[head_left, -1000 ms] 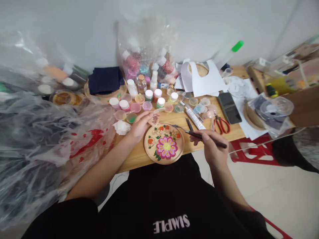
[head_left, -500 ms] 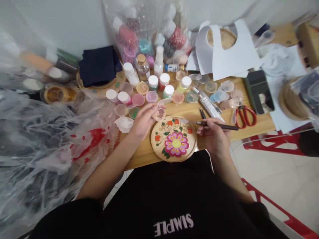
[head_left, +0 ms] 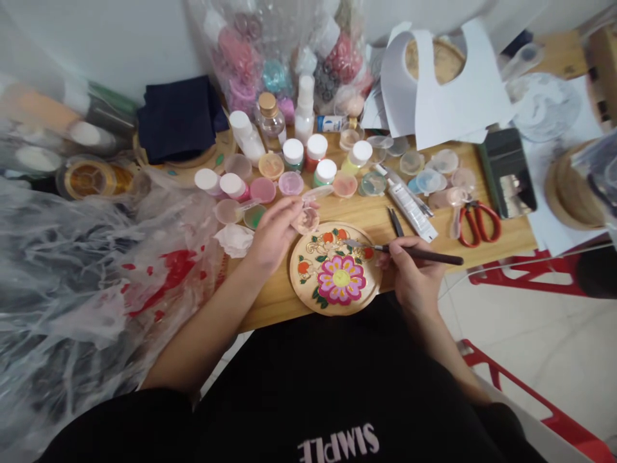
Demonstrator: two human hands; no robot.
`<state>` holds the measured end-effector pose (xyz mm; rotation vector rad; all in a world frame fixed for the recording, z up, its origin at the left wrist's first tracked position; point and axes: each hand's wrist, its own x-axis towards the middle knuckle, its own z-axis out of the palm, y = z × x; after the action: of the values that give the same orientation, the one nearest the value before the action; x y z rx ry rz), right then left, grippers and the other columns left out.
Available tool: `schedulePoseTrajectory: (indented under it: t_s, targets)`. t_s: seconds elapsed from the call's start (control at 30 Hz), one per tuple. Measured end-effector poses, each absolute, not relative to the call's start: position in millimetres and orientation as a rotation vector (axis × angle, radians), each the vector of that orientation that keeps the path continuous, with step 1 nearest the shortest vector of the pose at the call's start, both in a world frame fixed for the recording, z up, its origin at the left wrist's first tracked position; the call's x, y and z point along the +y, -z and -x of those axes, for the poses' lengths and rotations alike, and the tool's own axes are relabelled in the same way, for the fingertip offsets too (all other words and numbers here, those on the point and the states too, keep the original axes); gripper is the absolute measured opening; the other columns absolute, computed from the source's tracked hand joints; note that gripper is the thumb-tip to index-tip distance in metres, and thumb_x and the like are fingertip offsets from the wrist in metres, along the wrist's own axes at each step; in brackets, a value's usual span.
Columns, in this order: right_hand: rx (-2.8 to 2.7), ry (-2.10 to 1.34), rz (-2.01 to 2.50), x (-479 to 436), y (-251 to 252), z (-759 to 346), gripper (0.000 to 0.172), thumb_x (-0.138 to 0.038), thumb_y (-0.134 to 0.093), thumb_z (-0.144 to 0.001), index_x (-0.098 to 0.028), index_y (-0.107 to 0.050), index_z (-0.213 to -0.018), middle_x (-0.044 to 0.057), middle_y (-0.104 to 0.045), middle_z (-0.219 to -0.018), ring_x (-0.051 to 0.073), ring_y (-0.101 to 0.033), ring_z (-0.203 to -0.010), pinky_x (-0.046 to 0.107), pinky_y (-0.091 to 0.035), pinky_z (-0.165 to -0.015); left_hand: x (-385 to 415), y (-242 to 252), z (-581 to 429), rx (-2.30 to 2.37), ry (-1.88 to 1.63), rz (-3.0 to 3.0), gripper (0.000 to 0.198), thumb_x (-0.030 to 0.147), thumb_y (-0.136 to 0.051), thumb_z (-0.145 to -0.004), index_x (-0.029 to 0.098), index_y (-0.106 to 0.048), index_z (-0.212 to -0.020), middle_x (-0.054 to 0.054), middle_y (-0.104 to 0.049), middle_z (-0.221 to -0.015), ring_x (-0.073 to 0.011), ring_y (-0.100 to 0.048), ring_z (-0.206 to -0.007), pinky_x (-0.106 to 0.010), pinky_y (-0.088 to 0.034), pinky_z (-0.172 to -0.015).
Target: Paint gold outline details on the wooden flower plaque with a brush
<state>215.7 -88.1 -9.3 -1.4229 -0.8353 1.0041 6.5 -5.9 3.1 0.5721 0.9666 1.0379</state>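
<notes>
Left hand: fingers pinch a small paint pot at the painted disc's upper-left rim.
Right hand: fingers closed on thin tool.
Technique: light, steady tip strokes.

On the bench we counted one round wooden plaque painted with a flower, one slim tool, one pair of red-handled scissors, one white tube and one pair of dark tweezers. We saw one cork-stopped glass bottle, one folded dark blue cloth and one dark phone. The small paint pots and loose lids were too crowded for us to count surely.
</notes>
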Motion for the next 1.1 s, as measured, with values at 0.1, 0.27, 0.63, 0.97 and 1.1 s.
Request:
schedulePoseTrajectory:
  t_s: [0.1, 0.27, 0.63, 0.97, 1.1]
  targets:
    - [-0.853, -0.992, 1.429, -88.3, 10.0, -215.5, 0.009, -0.028, -0.074, -0.079, -0.023, -0.067, -0.077, -0.005, -0.064, -0.058, 0.012, -0.060, -0.049, 0.025, -0.049, -0.048, -6.2, -2.7, -6.8, 0.986, -1.028, -0.577, 0.011, 0.027, -0.065, -0.081, 0.017, -0.066, -0.080, -0.002, -0.071, -0.079, -0.0106, -0.065, -0.072, -0.027, -0.055, -0.074]
    - [-0.896, -0.970, 1.458, -89.0, 10.6, -214.7, 0.010, -0.029, -0.074, -0.079, -0.022, -0.067, -0.078, -0.005, -0.064, -0.059, 0.011, -0.060, -0.049, 0.024, -0.050, -0.049, -6.2, -3.6, -6.8, 0.990, -1.037, -0.585, 0.012, 0.028, -0.066, -0.081, 0.016, -0.066, -0.081, -0.003, -0.071, -0.081, -0.0111, -0.066, -0.075, -0.028, -0.056, -0.078]
    - [-0.914, -0.943, 1.468, -89.8, 10.7, -213.8, 0.011, -0.031, -0.074, -0.079, -0.022, -0.067, -0.078, -0.005, -0.065, -0.060, 0.011, -0.060, -0.051, 0.025, -0.050, -0.050, -6.3, -3.5, -6.4, 1.012, -1.024, -0.602, 0.013, 0.029, -0.066, -0.081, 0.016, -0.065, -0.081, -0.004, -0.072, -0.088, -0.0132, -0.068, -0.079, -0.030, -0.056, -0.078]
    - [-0.899, -0.955, 1.449, -89.0, 10.4, -213.6, 0.009, -0.029, -0.075, -0.079, -0.022, -0.069, -0.077, -0.004, -0.065, -0.059, 0.010, -0.060, -0.049, 0.023, -0.048, -0.048, -5.9, -4.2, -7.0, 0.984, -1.038, -0.588, 0.011, 0.026, -0.065, -0.081, 0.016, -0.067, -0.079, -0.004, -0.073, -0.085, -0.0120, -0.067, -0.077, -0.027, -0.056, -0.073]
    - [-0.895, -0.966, 1.454, -89.3, 10.8, -214.1, 0.008, -0.028, -0.075, -0.079, -0.023, -0.069, -0.077, -0.005, -0.064, -0.058, 0.010, -0.060, -0.050, 0.024, -0.049, -0.050, -5.9, -2.8, -6.7, 0.990, -1.020, -0.600, 0.013, 0.028, -0.064, -0.082, 0.016, -0.066, -0.079, -0.004, -0.073, -0.087, -0.0123, -0.067, -0.079, -0.028, -0.056, -0.076]
